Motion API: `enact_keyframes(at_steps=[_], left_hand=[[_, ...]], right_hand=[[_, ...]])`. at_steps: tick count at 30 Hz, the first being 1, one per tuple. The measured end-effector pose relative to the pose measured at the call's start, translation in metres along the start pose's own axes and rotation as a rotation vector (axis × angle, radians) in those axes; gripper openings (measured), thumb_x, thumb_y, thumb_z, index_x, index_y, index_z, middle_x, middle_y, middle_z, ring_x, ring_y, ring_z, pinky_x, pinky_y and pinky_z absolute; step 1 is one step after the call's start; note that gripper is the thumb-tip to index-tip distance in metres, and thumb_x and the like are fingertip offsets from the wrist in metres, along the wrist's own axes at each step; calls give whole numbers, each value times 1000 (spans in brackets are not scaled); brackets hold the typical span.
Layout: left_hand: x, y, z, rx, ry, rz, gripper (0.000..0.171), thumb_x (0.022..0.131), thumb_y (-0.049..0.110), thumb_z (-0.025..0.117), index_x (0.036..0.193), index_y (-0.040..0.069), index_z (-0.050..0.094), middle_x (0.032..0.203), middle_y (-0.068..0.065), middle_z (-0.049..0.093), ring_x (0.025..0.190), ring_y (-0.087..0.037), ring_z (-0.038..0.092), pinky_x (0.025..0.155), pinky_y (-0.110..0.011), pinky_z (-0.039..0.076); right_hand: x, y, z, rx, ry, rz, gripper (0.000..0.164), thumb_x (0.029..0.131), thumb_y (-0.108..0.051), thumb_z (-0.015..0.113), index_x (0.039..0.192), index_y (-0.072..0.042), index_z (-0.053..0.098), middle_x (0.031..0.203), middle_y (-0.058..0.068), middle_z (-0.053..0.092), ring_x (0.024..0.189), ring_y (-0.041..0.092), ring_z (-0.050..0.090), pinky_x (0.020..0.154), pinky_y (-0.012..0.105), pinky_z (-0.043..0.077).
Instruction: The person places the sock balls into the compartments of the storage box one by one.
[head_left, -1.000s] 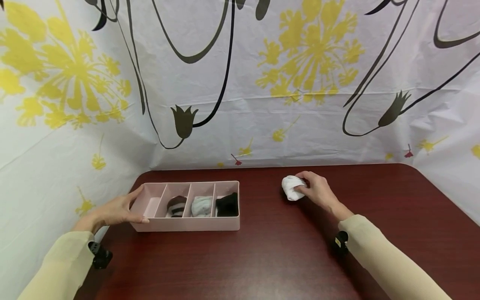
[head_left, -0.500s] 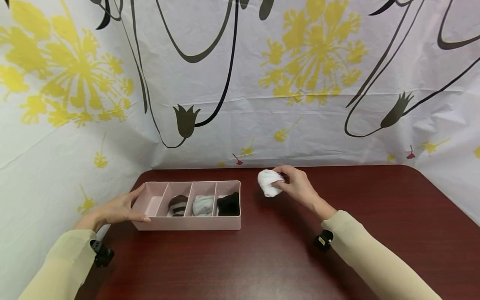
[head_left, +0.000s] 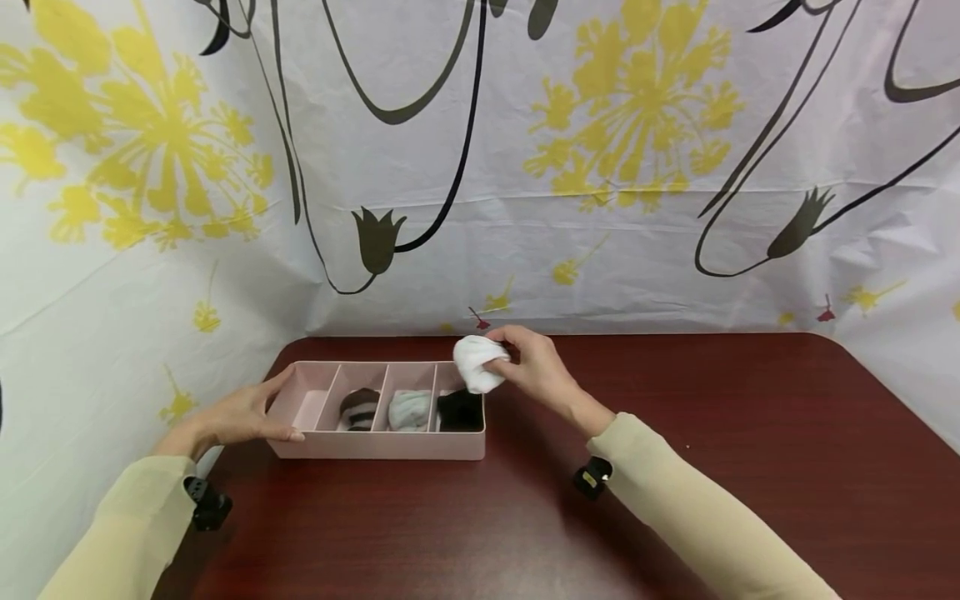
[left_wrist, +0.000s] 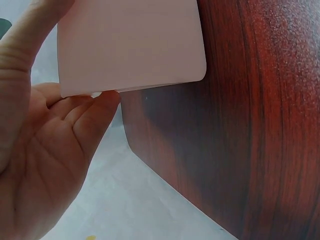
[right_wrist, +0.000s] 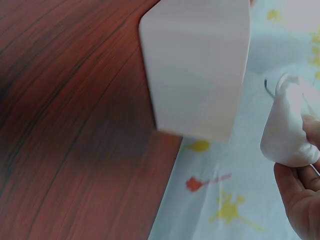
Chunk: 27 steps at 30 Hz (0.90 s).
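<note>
A pale pink divided box point(head_left: 375, 447) stands on the table, its row of compartments running left to right. My left hand point(head_left: 236, 414) grips its left end, thumb at the front wall; the left wrist view shows fingertips against the box's lower edge. Pinched between thumb and fingers of my right hand point(head_left: 546, 372) is a rolled white sock point(head_left: 477, 365), held above the rightmost compartment's back corner. That compartment contains a black rolled sock point(head_left: 460, 412). Beside it sit a light grey one point(head_left: 409, 411) and a brown striped one point(head_left: 360, 409). The leftmost compartment point(head_left: 309, 408) has nothing in it.
The dark red wooden table point(head_left: 675, 483) spreads around the box, with rounded back corners. A white sheet point(head_left: 450, 250) with yellow and dark flower prints hangs behind and at the left. A black wrist camera point(head_left: 592, 477) sits at my right sleeve.
My right hand has carried the white sock leftward from the table's right-middle to over the box's right end. The left hand keeps its grip; the box has hardly shifted in view.
</note>
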<state>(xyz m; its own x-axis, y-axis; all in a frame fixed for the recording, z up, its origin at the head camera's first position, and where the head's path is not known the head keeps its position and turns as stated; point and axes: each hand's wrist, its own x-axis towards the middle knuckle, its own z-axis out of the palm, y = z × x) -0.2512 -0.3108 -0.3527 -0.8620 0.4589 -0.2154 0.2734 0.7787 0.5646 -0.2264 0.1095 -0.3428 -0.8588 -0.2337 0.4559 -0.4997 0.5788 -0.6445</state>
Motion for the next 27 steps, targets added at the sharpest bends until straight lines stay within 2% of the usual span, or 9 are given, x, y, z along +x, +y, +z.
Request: enact_keyframes(at_steps=[9, 15, 22, 27], left_hand=[[0, 1, -1, -25, -17, -25, 118, 78, 40, 80, 157, 1, 1, 153, -39, 22, 134, -49, 37, 98, -55, 42], [1, -1, -1, -29, -24, -39, 119, 78, 41, 80, 157, 3, 0, 152, -38, 26, 129, -43, 43, 96, -52, 44], [3, -2, 0, -16, -10, -39, 118, 76, 41, 80, 157, 2, 3, 153, -38, 25, 130, -43, 43, 96, -51, 44], [4, -2, -1, -18, -6, -40, 119, 76, 42, 81, 157, 2, 3, 152, -37, 29, 122, -38, 47, 92, -45, 45]], right_hand=[[19, -30, 38, 54, -25, -36, 27, 81, -5, 77, 107, -3, 70, 106, 12, 71, 91, 22, 63, 79, 38, 53], [31, -49, 63, 76, -39, -38, 26, 82, -6, 77, 107, -3, 70, 106, 11, 71, 91, 20, 63, 76, 25, 49], [43, -67, 90, 78, -56, -21, 24, 83, -9, 76, 106, -5, 71, 104, 10, 72, 90, 20, 64, 76, 21, 47], [50, -79, 107, 81, -93, 5, 24, 84, -10, 75, 107, -5, 71, 107, 9, 72, 93, 20, 64, 77, 20, 47]])
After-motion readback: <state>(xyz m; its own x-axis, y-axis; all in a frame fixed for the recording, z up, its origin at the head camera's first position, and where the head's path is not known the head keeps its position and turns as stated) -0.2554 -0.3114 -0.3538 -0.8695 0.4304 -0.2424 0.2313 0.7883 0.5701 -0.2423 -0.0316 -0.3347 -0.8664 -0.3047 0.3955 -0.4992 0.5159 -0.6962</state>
